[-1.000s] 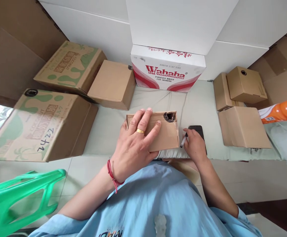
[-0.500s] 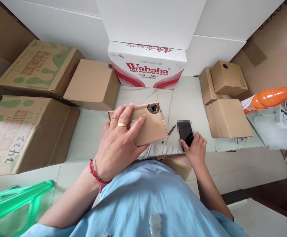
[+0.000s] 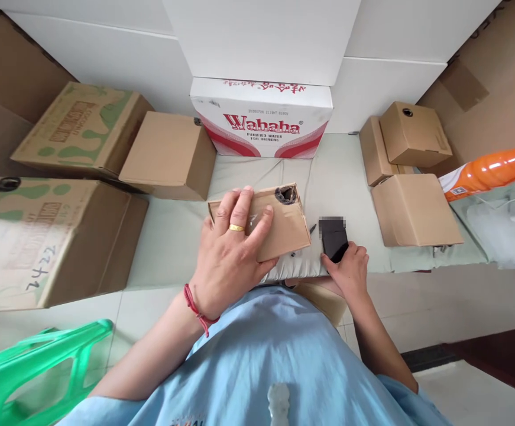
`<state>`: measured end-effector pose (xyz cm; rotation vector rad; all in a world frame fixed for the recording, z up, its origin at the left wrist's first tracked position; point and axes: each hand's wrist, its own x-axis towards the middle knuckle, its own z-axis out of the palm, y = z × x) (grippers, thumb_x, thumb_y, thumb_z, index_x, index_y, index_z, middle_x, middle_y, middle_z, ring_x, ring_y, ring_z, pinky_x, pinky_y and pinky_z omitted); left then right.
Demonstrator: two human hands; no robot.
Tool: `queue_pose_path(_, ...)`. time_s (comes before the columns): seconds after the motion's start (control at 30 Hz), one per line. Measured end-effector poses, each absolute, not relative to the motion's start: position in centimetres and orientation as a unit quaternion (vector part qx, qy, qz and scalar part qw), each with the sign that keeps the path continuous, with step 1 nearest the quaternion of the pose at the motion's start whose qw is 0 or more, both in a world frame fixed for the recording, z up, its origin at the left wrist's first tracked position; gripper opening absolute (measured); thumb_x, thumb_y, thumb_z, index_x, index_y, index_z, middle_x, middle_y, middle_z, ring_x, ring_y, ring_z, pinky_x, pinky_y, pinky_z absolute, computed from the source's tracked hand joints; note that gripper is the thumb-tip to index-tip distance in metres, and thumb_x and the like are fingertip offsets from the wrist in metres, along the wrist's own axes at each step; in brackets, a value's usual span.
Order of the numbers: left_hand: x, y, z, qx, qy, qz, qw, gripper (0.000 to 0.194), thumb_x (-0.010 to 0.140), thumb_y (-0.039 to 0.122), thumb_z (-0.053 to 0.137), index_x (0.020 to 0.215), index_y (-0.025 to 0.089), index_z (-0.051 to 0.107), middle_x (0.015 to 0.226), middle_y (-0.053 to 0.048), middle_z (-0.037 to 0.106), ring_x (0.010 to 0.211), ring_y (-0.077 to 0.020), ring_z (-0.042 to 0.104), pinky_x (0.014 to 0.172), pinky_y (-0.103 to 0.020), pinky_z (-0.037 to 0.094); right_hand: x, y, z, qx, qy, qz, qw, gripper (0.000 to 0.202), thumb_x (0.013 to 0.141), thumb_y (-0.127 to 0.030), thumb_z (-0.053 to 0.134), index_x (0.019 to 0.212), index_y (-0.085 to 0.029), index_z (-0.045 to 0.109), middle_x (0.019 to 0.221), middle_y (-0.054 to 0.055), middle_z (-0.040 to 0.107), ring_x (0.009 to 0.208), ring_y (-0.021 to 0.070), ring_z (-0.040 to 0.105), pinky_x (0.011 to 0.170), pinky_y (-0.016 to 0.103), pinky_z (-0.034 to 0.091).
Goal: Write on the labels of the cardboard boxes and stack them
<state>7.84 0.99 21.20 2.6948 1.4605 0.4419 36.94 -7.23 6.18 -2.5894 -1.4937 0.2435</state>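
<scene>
My left hand [image 3: 235, 254], with a gold ring and a red bracelet at the wrist, grips a small brown cardboard box [image 3: 286, 228] from above. The box has a dark-rimmed hole near its far right corner. To the right, my right hand [image 3: 350, 266] holds the near end of a flat black object [image 3: 334, 239], thumb on its left edge and fingers at its right. Between the two, a dark pen-like tool [image 3: 313, 228] shows partly beside the box, and a tiny dark piece [image 3: 293, 254] lies by the box's near edge.
Behind stands a white and red Wahaha carton [image 3: 264, 121]. Brown boxes [image 3: 164, 154] are at the left, and several more [image 3: 412, 210] at the right. An orange bottle [image 3: 492, 171] lies at the far right. A green stool [image 3: 62, 361] is at lower left; the table cloth [image 3: 164, 236] is pale green.
My left hand and the small box have shifted a little to the right, now covering part of the pen-like tool. The camera view has moved slightly. My right hand stays on the black object.
</scene>
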Motion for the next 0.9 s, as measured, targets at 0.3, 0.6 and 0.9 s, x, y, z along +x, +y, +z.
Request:
queue_pose_path(0.3,7.4,2.2,21.4,0.878,0.457,0.135,0.037,0.082,0.083,0.038,0.089,0.155,0.021,0.053,0.18,-0.029,0.026,0.163,-0.0552,0.031,0.116,-0.072,0.045,36.5,-7.3,7.1,-0.872,-0.419,0.172,0.182,0.08,0.079,-0.06,0.074,0.143,-0.015,0.055,0.135,0.02,0.055,0.107,0.0345,0.068,0.092,0.049,0.058)
queue_pose_path(0.6,7.2,2.5,21.3,0.886,0.442,0.133,0.04,0.083,0.084,0.035,0.087,0.157,0.018,0.052,0.179,-0.033,0.026,0.163,-0.0586,0.03,0.114,-0.073,0.046,35.6,-5.0,11.5,-0.786,-0.438,0.198,0.39,0.075,0.077,-0.056,0.082,0.139,-0.022,0.057,0.129,0.013,0.065,0.117,0.029,0.066,0.102,0.048,0.057)
queue_pose_path(0.9,7.8,1.8,21.0,0.878,0.456,0.143,0.024,0.075,0.087,0.042,0.084,0.153,0.018,0.057,0.179,-0.031,0.029,0.164,-0.0552,0.032,0.115,-0.068,0.046,26.8,-4.6,18.8,-0.658,-0.578,0.038,0.481,0.084,0.084,-0.055,0.086,0.151,-0.024,0.046,0.136,0.015,0.055,0.125,0.0329,0.062,0.103,0.053,0.061)
